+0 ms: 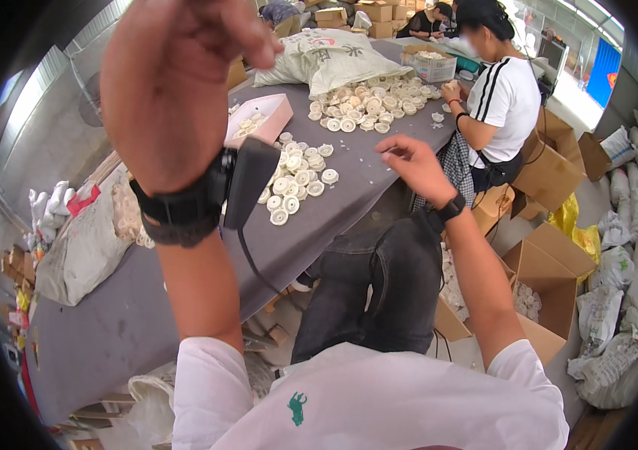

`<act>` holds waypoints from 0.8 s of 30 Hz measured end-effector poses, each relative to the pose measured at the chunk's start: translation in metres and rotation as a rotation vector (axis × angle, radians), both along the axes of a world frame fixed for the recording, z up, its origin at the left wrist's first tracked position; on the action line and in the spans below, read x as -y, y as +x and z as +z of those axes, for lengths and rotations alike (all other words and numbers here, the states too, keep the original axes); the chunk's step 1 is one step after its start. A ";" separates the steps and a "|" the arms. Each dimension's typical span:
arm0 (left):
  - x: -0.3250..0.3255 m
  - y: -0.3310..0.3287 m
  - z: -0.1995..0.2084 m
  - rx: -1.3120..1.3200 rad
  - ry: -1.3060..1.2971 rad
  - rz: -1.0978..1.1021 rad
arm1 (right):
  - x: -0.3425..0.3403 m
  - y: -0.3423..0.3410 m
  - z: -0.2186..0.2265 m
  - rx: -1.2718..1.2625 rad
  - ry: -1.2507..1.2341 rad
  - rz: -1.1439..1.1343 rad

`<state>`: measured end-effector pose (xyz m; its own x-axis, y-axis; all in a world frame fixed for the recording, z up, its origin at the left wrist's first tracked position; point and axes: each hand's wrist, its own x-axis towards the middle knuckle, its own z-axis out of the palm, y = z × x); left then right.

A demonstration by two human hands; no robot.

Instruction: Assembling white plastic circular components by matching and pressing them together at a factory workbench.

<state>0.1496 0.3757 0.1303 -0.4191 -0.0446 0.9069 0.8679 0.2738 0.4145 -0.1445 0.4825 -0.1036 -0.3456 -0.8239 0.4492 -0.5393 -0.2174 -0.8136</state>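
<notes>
My left hand (176,82) is raised close to the camera, its top cut off by the frame edge. Its visible fingers are loosely bent and apart, with nothing seen in them. My right hand (414,166) hovers by the table's right edge, fingers loosely bent towards the thumb, a gap between them and no held thing visible. Between my hands, a loose pile of round cream-white plastic parts (298,180) lies on the grey-covered table (334,214). A pink-white open box (270,116) behind the pile holds small pale pieces, and my left wrist partly hides it.
A bigger heap of similar parts (368,105) spills beside a white woven sack (326,56). A co-worker (503,97) sits at the table's right side, handling a pale part. Cardboard boxes (551,259) and stacked sacks (637,202) stand right. Another sack (83,247) lies left.
</notes>
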 end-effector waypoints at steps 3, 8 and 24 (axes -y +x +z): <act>0.025 -0.029 -0.034 0.114 -0.054 0.201 | 0.033 -0.011 -0.039 0.073 0.023 0.009; 0.074 -0.111 -0.107 0.360 0.165 0.359 | 0.064 -0.063 -0.098 0.212 0.211 0.038; 0.143 -0.277 -0.270 0.349 -0.308 0.272 | 0.167 -0.214 -0.167 -0.105 0.371 -0.320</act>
<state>-0.1279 0.2331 -0.1396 -0.7085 0.0525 0.7038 0.5736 0.6238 0.5309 -0.3584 0.3151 -0.2703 -0.5754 -0.7950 0.1920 -0.6147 0.2656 -0.7427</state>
